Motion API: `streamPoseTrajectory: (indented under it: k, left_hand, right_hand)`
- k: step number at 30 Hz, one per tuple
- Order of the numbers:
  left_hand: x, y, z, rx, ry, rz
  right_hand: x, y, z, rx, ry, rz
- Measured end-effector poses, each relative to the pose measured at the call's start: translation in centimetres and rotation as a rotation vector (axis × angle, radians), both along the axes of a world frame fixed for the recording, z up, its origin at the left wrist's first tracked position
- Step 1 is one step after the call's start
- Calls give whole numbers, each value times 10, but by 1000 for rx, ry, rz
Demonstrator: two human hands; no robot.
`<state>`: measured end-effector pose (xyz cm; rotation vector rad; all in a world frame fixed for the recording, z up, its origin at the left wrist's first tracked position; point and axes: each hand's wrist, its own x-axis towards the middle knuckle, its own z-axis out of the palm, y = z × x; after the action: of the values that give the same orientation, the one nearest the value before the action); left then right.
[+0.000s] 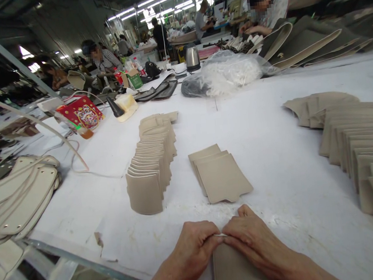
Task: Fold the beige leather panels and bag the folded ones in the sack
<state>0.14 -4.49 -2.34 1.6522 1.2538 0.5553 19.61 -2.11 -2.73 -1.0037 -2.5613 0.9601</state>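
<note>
My left hand (195, 247) and my right hand (253, 239) meet at the near edge of the white table (270, 118). Both pinch the top edge of a beige leather piece (232, 270), with a thin white strip between the fingertips. Just beyond my hands lies a small stack of beige cut pieces (221, 174). To its left runs a long fanned row of folded beige pieces (152, 161).
A large fanned stack of beige pieces (358, 141) lies at the right. Cream bag panels (17, 196) sit at the left edge. A plastic bag (229, 72), a kettle (192, 58) and a red box (80, 113) stand farther back. Several people work at distant tables.
</note>
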Motion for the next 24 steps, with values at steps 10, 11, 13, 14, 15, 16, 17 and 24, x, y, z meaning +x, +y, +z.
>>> streamPoseTrajectory:
  k: [10, 11, 13, 14, 15, 16, 17, 24]
  left_hand:
    - [-3, 3, 2, -197, -250, 107]
    - [-3, 2, 1, -248, -300, 137]
    - [-5, 1, -2, -350, -399, 194]
    - [-5, -1, -3, -379, -432, 209]
    - [-6, -2, -4, -390, -447, 217]
    - [-7, -4, -5, -379, -441, 217]
    - [-7, -5, -5, -357, -416, 215]
    - [-7, -3, 3, -190, -184, 133]
  right_hand:
    - [-1, 1, 5, 7, -15, -6]
    - [0, 1, 6, 4, -20, -14]
    - [0, 1, 8, -2, -30, -15]
    - [-1, 1, 8, -3, -34, -8]
    - [-2, 1, 8, 3, -33, -1]
    - [-3, 1, 7, 17, -30, 3]
    - [-5, 1, 6, 41, -27, 6]
    - [-15, 6, 14, 123, -118, 89]
